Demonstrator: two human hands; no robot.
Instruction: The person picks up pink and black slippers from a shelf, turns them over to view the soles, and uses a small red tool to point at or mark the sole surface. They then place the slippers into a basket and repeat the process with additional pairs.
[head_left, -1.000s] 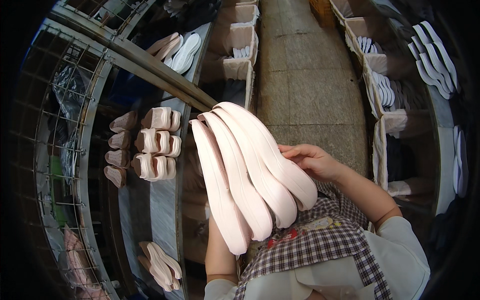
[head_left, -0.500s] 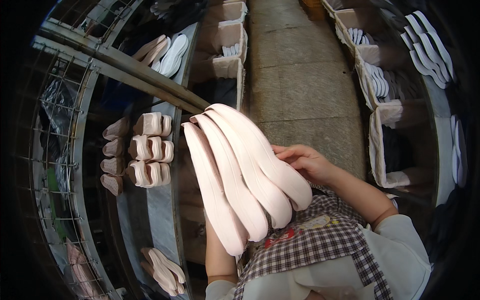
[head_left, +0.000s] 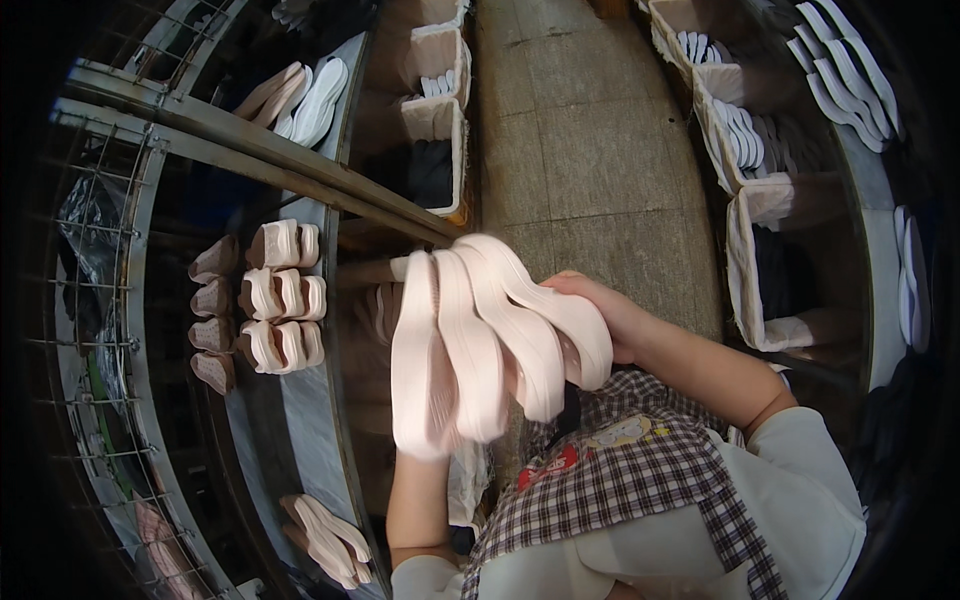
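Several pale pink shoe soles, side by side in a fanned row, are held up in front of my body. My right hand grips their right side, thumb side up, with the fingertips hidden behind the soles. My left forearm rises to the lower left of the bundle. The left hand itself is hidden behind the soles, so its fingers do not show. A checked apron lies just below the soles.
On the left shelf stand rows of pink soles, white soles and another pink bundle. Wire-mesh racks border it. Lined bins flank the tiled floor; white soles lie on the right shelf.
The bundle of soles has tilted and its lower ends have come up, with the soles more fanned. More soles show in a bin behind it. The view has shifted slightly.
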